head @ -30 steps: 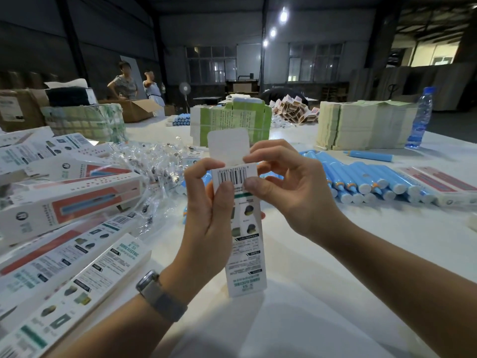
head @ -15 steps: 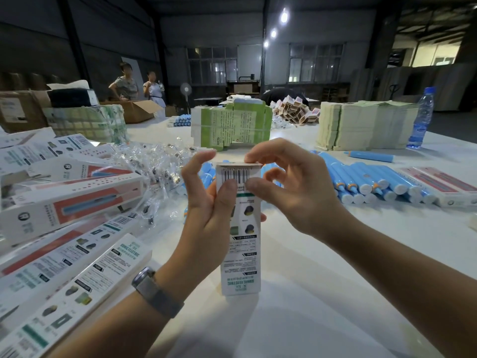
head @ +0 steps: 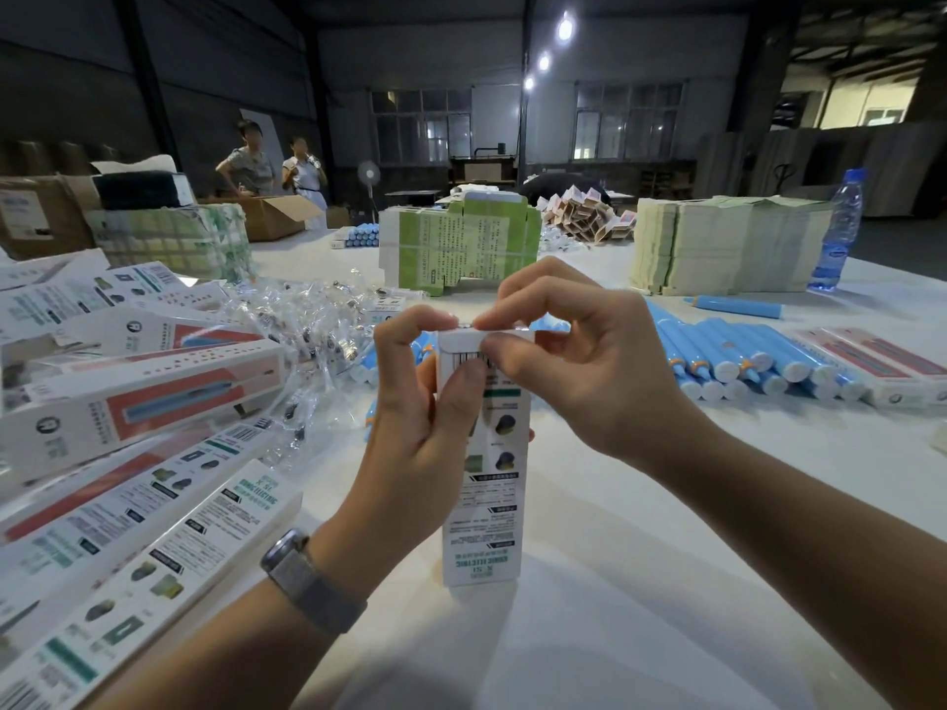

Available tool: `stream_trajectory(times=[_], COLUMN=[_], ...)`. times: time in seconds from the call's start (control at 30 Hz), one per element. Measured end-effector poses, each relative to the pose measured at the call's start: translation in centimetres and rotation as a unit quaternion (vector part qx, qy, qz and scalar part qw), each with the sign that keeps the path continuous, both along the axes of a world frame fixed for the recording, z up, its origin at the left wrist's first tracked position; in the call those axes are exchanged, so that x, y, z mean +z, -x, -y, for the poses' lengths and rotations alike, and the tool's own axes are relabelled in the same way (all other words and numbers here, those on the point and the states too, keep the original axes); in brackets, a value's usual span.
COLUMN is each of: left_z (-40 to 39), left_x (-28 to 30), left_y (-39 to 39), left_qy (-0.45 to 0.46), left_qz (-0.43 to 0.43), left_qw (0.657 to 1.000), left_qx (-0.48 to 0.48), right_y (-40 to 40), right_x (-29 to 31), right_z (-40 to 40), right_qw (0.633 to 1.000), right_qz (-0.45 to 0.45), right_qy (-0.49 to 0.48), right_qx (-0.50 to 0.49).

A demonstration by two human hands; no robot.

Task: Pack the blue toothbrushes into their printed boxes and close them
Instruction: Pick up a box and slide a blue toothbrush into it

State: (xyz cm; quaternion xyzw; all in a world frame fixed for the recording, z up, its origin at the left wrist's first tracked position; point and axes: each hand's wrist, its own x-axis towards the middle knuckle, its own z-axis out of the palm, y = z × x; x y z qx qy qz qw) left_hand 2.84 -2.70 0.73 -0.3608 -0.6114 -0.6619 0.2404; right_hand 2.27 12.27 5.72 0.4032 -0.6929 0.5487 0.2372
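- Head view: a printed box (head: 484, 468) is standing upright on the white table (head: 640, 581), its lower end resting on the tabletop.
- The left hand (head: 420, 433) is gripping the box from its left side, thumb lying over the barcode and forefinger curling onto the top edge.
- The right hand (head: 579, 366) is pinching the box's top flap from the right, thumb on the front and fingers curling over the top.
- Blue toothbrushes (head: 743, 356) are lying in a row to the right of the box.
- Filled boxes (head: 138, 402) are piling up to the left of it, with clear wrappers (head: 312, 325) beside them.
- A water bottle (head: 838, 233) is standing far behind and to the right of the box.
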Motion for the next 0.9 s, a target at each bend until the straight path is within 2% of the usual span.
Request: stream_trajectory(times=[0.3, 0.6, 0.9], left_z=[-0.2, -0.2, -0.1], left_x=[0.2, 0.1, 0.1], left_y=[-0.6, -0.5, -0.5], left_qy=[0.015, 0.05, 0.058], left_qz=[-0.01, -0.047, -0.058], left_qw=[1.0, 0.998, 0.996], left_qx=[0.005, 0.013, 0.021], right_y=[0.0, 0.2, 0.0], right_x=[0.6, 0.9, 1.3], right_z=[-0.3, -0.2, -0.7], right_qw=[0.999, 0.999, 1.0], right_qz=[-0.032, -0.041, 0.015], right_qy=[-0.033, 0.0, -0.003], right_qx=[-0.016, -0.014, 0.022])
